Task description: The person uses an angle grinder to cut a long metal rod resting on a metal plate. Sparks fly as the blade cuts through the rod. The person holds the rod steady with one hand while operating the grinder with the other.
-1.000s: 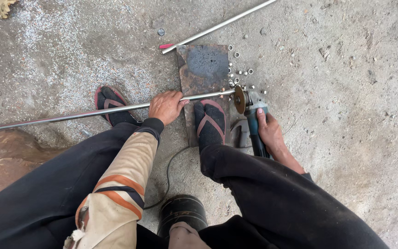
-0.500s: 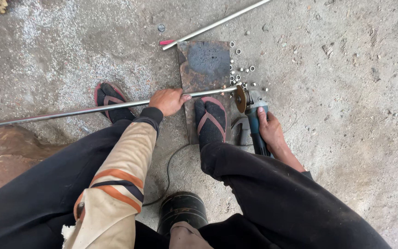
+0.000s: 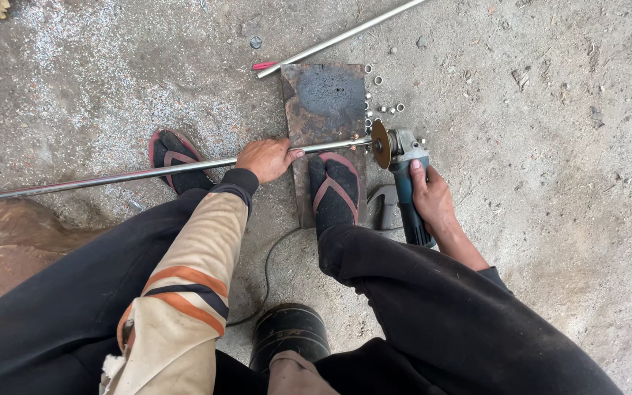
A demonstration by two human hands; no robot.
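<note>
Left hand (image 3: 268, 159) is curled over a long thin metal rod (image 3: 111, 178), fingers wrapped on top, pressing it down approx. at its right third. Right hand (image 3: 429, 196) is closed round the dark teal body of an angle grinder (image 3: 404, 172), index finger laid fwd along the housing. Grinder disc (image 3: 380, 144) stands on edge at the rod's right end, touching or just beside it; cannot tell which. Rod runs from the left frame edge across to a rusty flat steel plate (image 3: 327, 110) lying on the concrete floor (image 3: 550, 146); rod end rests over the plate's lower part. Right foot in a dark sandal (image 3: 334, 192) w/ reddish straps stands on the plate's near end; left sandal (image 3: 177, 157) sits under the rod. Small cut metal rings (image 3: 385, 108) lie scattered beside the plate's right edge. Second rod (image 3: 341, 36) w/ a red tip lies diagonally beyond the plate, apart from it. Black cable (image 3: 265, 271) loops between the legs. No labels or pkgs legible.
</note>
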